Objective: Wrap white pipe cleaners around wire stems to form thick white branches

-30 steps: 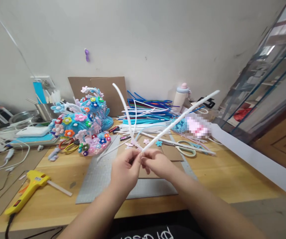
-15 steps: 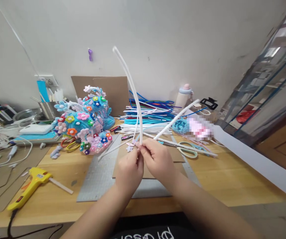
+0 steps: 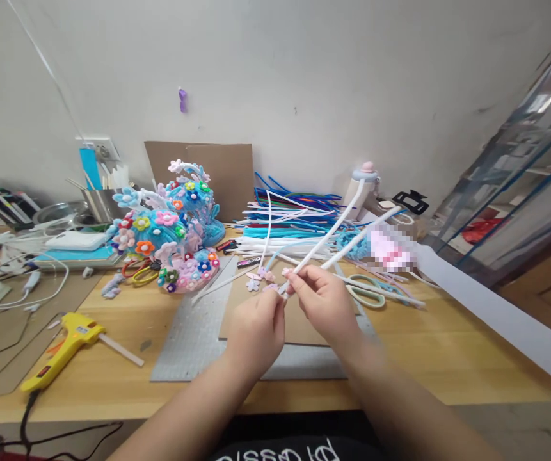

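Observation:
A white pipe cleaner (image 3: pixel 335 228) slants up and right from between my hands. My left hand (image 3: pixel 259 325) is closed around its lower end. Higher up, the thumb and fingers of my right hand (image 3: pixel 327 301) pinch the same stem, close beside the left. Past the right knuckles a second white pipe cleaner (image 3: pixel 364 238) extends; I cannot tell whether the hand touches it. Just beyond my fingers, small lilac and pink flower pieces (image 3: pixel 253 285) lie on the cardboard (image 3: pixel 234 317), which rests on a grey cutting mat (image 3: pixel 179 346).
Pipe-cleaner flower models (image 3: pixel 155 240) stand left of the mat, with a yellow glue gun (image 3: pixel 59 352) nearer me. Bundled pipe cleaners (image 3: pixel 285 224) fill the back, beside a bottle (image 3: pixel 359 192). Scissors (image 3: pixel 371 294) lie at right, near a white strip (image 3: pixel 486 307).
The white pipe cleaner, upright and curving left before, now leans to the right. My right hand has shifted slightly right and turned with it. The view has moved a little.

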Available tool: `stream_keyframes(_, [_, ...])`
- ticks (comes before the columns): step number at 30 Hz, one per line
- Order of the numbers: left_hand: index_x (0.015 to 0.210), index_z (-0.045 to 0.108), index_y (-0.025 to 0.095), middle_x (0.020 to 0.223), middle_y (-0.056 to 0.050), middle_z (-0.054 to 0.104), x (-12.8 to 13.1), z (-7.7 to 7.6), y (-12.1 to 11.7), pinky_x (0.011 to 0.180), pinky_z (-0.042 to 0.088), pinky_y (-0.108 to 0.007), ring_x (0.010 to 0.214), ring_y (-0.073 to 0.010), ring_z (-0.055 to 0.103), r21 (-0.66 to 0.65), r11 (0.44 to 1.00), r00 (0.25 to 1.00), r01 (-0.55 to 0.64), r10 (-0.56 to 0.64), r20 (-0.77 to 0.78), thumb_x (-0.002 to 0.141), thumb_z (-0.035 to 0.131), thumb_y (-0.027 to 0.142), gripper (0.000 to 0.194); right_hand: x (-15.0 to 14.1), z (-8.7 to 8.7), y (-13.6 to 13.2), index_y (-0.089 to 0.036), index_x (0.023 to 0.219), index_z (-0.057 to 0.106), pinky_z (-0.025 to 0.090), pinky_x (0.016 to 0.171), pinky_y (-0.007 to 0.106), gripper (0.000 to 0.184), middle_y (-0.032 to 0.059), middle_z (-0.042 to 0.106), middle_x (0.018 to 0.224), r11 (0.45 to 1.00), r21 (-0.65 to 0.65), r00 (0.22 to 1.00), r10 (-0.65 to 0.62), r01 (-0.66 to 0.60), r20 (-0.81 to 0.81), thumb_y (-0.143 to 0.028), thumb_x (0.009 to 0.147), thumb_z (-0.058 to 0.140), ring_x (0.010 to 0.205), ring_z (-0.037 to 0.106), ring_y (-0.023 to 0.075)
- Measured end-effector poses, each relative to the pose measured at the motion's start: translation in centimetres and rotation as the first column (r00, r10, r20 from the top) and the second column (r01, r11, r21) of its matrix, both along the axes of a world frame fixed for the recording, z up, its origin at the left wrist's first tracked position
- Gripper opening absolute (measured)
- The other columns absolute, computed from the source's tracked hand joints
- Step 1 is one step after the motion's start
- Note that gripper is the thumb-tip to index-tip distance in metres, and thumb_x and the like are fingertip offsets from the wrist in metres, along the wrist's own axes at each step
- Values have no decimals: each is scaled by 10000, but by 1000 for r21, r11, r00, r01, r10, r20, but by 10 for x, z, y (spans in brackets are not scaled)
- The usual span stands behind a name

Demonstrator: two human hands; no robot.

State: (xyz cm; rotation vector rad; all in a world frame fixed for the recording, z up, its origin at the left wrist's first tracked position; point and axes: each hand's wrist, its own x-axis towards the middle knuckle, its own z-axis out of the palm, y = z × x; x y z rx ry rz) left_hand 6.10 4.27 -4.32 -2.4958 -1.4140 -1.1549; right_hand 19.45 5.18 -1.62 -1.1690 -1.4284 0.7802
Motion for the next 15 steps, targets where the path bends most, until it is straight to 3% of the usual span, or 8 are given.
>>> stream_keyframes(3, [731, 571, 165, 592, -46, 629, 1, -1, -2, 466, 334, -269, 536, -192, 592, 82, 997, 997, 6, 1, -81, 837, 471, 142, 148, 5, 11, 0, -171, 627, 607, 364, 535, 230, 232, -1, 614, 603, 1000, -14, 985, 16, -13, 173, -286, 825, 571, 572, 525, 129])
stream_keyframes(7, [752, 602, 154, 577, -61, 638, 2, -4, -1, 447, 302, -286, 500, -201, 582, 151, 989, 992, 3, 16, -124, 838, 453, 122, 175, 4, 16, -1, -180, 619, 586, 305, 501, 233, 221, -22, 554, 550, 996, 78, 912, 9, -45, 411, -213, 833, 542, 530, 473, 120])
stream_keyframes(11, [727, 598, 158, 560, -61, 635, -1, -4, 3, 443, 309, -281, 490, -194, 583, 141, 990, 996, -31, 42, -78, 846, 440, 132, 199, 2, 7, -2, -187, 680, 597, 365, 577, 246, 203, -5, 577, 632, 979, 144, 905, 71, -144, 420, -190, 861, 505, 616, 517, 139])
stream_keyframes(15, [758, 596, 174, 626, -45, 670, -6, -1, 4, 471, 355, -257, 530, -172, 605, 61, 996, 997, -69, 67, 31, 842, 471, 155, 151, 5, -10, -7, -212, 863, 654, 442, 766, 300, 161, 32, 638, 823, 915, 307, 953, 192, -260, 234, -177, 883, 498, 819, 582, 173])
